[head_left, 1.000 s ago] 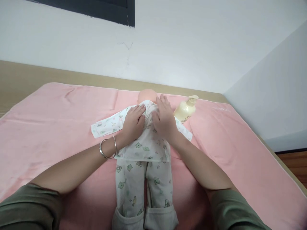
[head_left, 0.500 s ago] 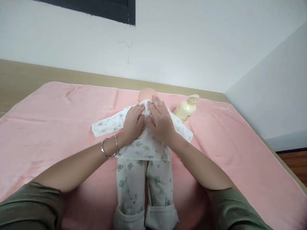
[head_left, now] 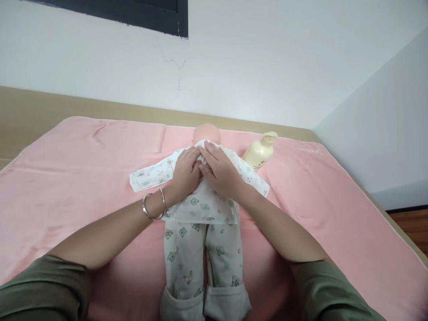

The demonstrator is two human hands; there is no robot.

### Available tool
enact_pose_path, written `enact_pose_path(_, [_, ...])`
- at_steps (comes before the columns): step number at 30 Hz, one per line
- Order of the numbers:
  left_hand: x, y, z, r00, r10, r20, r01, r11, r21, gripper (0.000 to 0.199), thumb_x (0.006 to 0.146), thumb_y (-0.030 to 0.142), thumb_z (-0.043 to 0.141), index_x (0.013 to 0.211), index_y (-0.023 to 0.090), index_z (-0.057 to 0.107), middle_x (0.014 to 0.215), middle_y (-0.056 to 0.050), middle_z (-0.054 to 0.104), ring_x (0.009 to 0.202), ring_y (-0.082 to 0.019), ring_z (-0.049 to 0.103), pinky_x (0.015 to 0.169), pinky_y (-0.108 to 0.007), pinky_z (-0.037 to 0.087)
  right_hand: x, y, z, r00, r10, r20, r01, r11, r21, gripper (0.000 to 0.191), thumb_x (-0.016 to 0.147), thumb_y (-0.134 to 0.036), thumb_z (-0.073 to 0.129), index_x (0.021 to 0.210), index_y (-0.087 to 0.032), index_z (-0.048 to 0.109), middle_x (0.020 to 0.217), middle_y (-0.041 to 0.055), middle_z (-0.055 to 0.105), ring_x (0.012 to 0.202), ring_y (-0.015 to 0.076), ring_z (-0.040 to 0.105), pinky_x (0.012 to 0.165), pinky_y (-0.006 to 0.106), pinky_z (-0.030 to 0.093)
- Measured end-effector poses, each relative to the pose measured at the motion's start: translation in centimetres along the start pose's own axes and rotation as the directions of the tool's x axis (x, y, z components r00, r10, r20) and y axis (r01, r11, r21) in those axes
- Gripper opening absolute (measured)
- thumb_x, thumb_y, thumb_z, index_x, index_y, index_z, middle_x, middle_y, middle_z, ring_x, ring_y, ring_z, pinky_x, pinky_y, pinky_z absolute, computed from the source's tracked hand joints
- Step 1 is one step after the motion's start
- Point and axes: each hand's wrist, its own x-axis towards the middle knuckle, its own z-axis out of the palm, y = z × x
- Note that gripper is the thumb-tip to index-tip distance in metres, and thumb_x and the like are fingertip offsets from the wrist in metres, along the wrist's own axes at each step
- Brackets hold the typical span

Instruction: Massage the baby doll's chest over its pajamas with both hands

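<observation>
A baby doll [head_left: 207,132] lies on its back, its head at the far end and its sleeves spread to both sides. It wears a white printed shirt [head_left: 209,207] and matching trousers [head_left: 187,249] with turned-up cuffs. On the upper left of the chest rests my left hand [head_left: 187,171], flat, a silver bangle at the wrist. My right hand [head_left: 222,171] lies flat on the other side of the chest, and its fingertips meet those of the left. The shirt's neckline and the doll's face are largely hidden from me.
A pale yellow pump bottle [head_left: 259,154] stands or leans just beyond the doll's sleeve on the right. Under everything spreads a pink blanket [head_left: 83,178] on a wooden surface [head_left: 40,100]. A white wall [head_left: 250,67] rises behind it.
My right hand has slid left and slightly down across the shirt, bringing its fingers closer together and against the left hand. My left hand stays nearly in place.
</observation>
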Motion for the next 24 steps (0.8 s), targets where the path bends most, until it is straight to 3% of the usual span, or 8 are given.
enact_pose_path(4, [-0.1,-0.1,0.1,1.0,-0.009,0.007,0.009,1.0,0.026,0.036,0.088,0.02,0.035,0.109,0.023,0.064,0.112,-0.007,0.069,0.11,-0.027,0.058,0.103,-0.047,0.046,0.0,-0.1,-0.1,0.985,0.037,-0.167,-0.04,0.999,-0.018,0.06,0.102,-0.036,0.03,0.157,-0.013,0.029,0.167,0.01,0.023,0.157,0.0248,0.013,0.126,0.053,0.021])
enact_pose_path(9, [0.0,0.2,0.1,0.999,0.019,-0.034,-0.02,1.0,-0.021,0.026,0.09,0.02,0.036,0.092,0.021,0.062,0.099,-0.009,0.069,0.095,-0.024,0.061,0.092,-0.043,0.051,0.0,-0.1,0.2,0.996,-0.064,0.065,0.067,0.997,-0.038,0.056,0.104,-0.037,0.027,0.153,-0.011,0.039,0.161,0.0117,0.038,0.154,0.0269,0.025,0.127,0.052,0.02])
enact_pose_path(11, [0.0,0.3,0.0,1.0,0.026,-0.015,-0.026,0.999,-0.039,0.027,0.09,0.021,0.037,0.096,0.021,0.063,0.104,-0.009,0.069,0.099,-0.024,0.062,0.094,-0.043,0.051,0.0,-0.2,-0.5,0.995,-0.075,0.062,0.078,0.996,-0.041,0.056,0.105,-0.038,0.027,0.151,-0.009,0.041,0.161,0.0142,0.036,0.153,0.0283,0.027,0.126,0.053,0.022])
enact_pose_path(15, [-0.3,0.5,-0.1,0.993,-0.121,0.017,0.122,0.99,-0.077,0.042,0.091,0.025,0.041,0.129,0.02,0.059,0.138,-0.01,0.061,0.131,-0.028,0.053,0.117,-0.049,0.039,-0.1,-0.1,-4.2,0.975,-0.171,-0.144,0.166,0.985,-0.05,0.055,0.105,-0.04,0.028,0.152,-0.015,0.037,0.164,0.0139,0.03,0.154,0.0281,0.024,0.123,0.058,0.026])
enact_pose_path(17, [-0.3,0.7,-0.3,0.963,-0.269,0.004,0.266,0.949,-0.169,0.054,0.092,0.03,0.046,0.145,0.02,0.048,0.154,-0.01,0.048,0.144,-0.029,0.041,0.124,-0.048,0.029,-0.4,0.4,-6.7,0.94,-0.183,-0.289,0.173,0.983,-0.061,0.055,0.104,-0.043,0.028,0.155,-0.023,0.031,0.167,0.0096,0.025,0.155,0.0287,0.021,0.123,0.061,0.026])
enact_pose_path(20, [0.4,1.7,-0.7,0.901,-0.433,0.01,0.408,0.841,-0.356,0.07,0.091,0.034,0.051,0.157,0.023,0.029,0.165,-0.009,0.029,0.153,-0.03,0.027,0.127,-0.047,0.024,-1.2,2.2,-10.6,0.872,-0.127,-0.472,0.1,0.992,-0.081,0.057,0.103,-0.049,0.03,0.158,-0.034,0.022,0.169,0.0013,0.019,0.155,0.0322,0.017,0.123,0.065,0.023])
enact_pose_path(24, [2.8,4.9,-0.6,0.902,-0.432,-0.002,0.372,0.779,-0.504,0.07,0.09,0.033,0.054,0.156,0.025,0.031,0.167,-0.005,0.026,0.156,-0.028,0.019,0.129,-0.044,0.017,-2.9,6.0,-14.6,0.791,-0.037,-0.611,-0.024,0.995,-0.092,0.063,0.1,-0.056,0.037,0.158,-0.037,0.02,0.169,-0.0014,0.017,0.155,0.0346,0.016,0.123,0.066,0.021])
